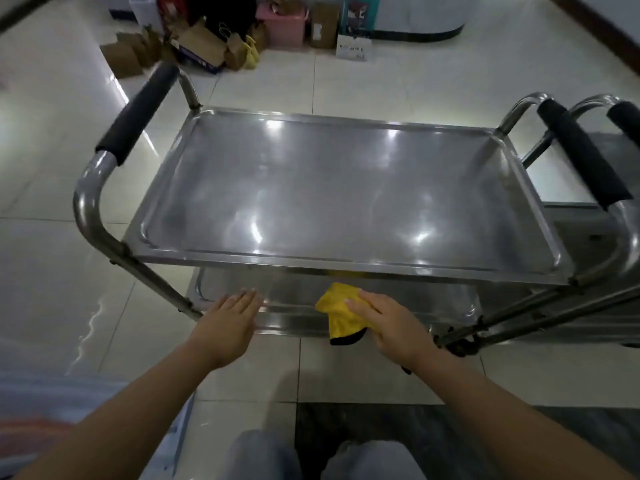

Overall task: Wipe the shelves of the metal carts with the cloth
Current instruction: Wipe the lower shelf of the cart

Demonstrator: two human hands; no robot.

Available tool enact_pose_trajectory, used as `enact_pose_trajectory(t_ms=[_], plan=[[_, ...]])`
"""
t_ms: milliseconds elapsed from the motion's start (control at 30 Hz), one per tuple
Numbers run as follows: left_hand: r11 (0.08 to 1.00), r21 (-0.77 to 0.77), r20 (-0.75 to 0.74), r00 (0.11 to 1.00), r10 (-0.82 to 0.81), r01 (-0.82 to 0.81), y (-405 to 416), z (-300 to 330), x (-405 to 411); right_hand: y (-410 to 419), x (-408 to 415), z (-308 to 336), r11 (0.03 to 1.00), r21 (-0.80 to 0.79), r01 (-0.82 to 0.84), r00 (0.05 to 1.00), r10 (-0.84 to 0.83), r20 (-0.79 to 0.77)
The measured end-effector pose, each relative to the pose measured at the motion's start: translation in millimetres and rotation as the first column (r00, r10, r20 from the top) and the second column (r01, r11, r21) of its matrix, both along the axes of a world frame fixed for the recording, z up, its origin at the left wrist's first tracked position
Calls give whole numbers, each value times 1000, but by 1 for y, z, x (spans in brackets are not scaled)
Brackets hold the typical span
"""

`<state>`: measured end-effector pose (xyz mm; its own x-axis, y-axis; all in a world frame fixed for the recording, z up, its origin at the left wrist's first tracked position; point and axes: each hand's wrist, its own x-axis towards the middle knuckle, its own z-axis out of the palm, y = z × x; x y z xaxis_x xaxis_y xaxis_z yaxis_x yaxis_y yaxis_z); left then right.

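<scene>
1. The right hand [391,327] gripped the yellow cloth [337,315] at the lower shelf [294,299] front edge; the left hand [225,323] lay flat, fingers straight, on that edge.
2. The top shelf [329,188] looked shiny; the lower shelf seemed in progress, and a second cart [595,202] remained.
3. Two carts, one cloth, two hands.

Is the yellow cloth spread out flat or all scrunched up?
Scrunched up. The yellow cloth bunches in folds under the right hand, hanging over the lower shelf edge.
</scene>
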<state>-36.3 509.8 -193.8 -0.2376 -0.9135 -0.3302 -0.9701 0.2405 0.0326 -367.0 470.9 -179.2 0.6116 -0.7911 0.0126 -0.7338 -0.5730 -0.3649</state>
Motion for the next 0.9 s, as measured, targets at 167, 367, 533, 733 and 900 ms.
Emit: enact_pose_trajectory(t_ms=[167,367,533,733,900], plan=[[999,-8,114,992,-47,48,-42,-93,-20,-32,-10,-103,992,-1,128,988,-127,83],[983,-148,209,975,-79,112,-101,-204,-34,-74,-3,-220,977,-194,84,987,-55,150],[953,-270,196,977,-82,134,-125,-262,-40,-97,3,-280,943,-279,180,973,-129,194],[908,-418,101,995,1,41,-133,-290,-25,-108,14,-305,958,-254,136,991,-134,22],[922,-370,-72,993,93,-113,-128,-302,-4,-116,3,-308,968,-235,91,969,-140,-202]])
